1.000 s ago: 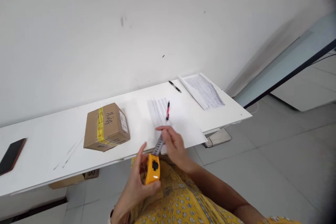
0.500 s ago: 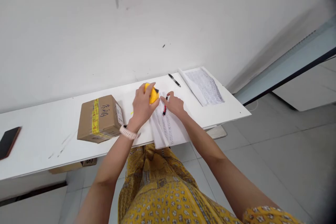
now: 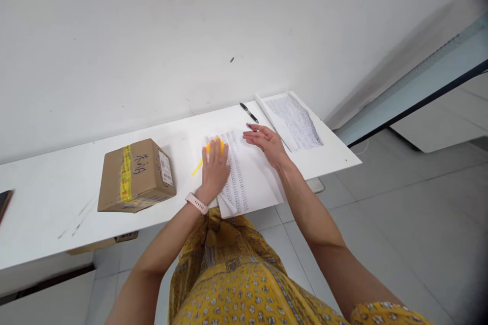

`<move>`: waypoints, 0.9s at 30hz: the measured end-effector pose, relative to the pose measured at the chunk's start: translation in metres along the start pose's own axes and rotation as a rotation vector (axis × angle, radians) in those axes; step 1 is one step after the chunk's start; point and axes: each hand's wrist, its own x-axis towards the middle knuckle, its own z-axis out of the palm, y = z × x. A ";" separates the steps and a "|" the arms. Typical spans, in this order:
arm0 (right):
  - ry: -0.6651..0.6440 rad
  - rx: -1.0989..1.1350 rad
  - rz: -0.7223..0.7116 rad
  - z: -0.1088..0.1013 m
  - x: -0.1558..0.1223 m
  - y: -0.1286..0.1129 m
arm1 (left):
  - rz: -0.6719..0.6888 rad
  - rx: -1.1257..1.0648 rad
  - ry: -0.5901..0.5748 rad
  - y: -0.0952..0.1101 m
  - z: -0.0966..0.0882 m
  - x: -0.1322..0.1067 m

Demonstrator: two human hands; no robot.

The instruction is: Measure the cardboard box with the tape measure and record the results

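My left hand (image 3: 216, 170) lies over a yellow tape measure (image 3: 214, 143), its fingers curved across the top and hiding most of it. Beneath is a stack of printed sheets (image 3: 259, 183) that hangs over the table's front edge. A thin yellow strip (image 3: 197, 167) sticks out to the left of that hand. My right hand (image 3: 269, 144) is open above the sheets' right side, with nothing visible in its palm. By its fingertips is a small red and dark end of a pen (image 3: 249, 126), mostly hidden by the fingers.
A taped cardboard box (image 3: 135, 175) stands left of my hands on the white table (image 3: 49, 188). At the back lies a black pen (image 3: 249, 112), beside another printed sheet (image 3: 293, 119). A dark flat object (image 3: 3, 202) shows at the far left. The wall rises directly behind.
My left hand has lowered the tape measure onto the sheets. My right hand has moved right and its fingers have spread; the red and black pen no longer lies mid-sheet.
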 end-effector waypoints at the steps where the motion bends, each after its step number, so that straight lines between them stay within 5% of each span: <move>1: 0.015 0.024 -0.019 0.003 -0.001 -0.003 | 0.071 -0.023 -0.023 0.007 0.000 -0.010; 7: 0.167 -0.089 0.058 0.037 -0.008 0.011 | 0.207 -0.194 -0.187 0.040 -0.004 -0.072; 14: 0.124 -0.215 0.007 0.031 -0.003 0.042 | 0.084 -0.436 -0.124 0.020 -0.038 -0.100; 20: 0.150 -0.382 0.003 0.024 -0.003 0.046 | 0.086 -0.281 -0.314 0.026 -0.044 -0.060; 27: 0.063 -0.361 -0.037 0.018 -0.001 0.048 | 0.198 -0.218 -0.238 0.031 -0.026 0.014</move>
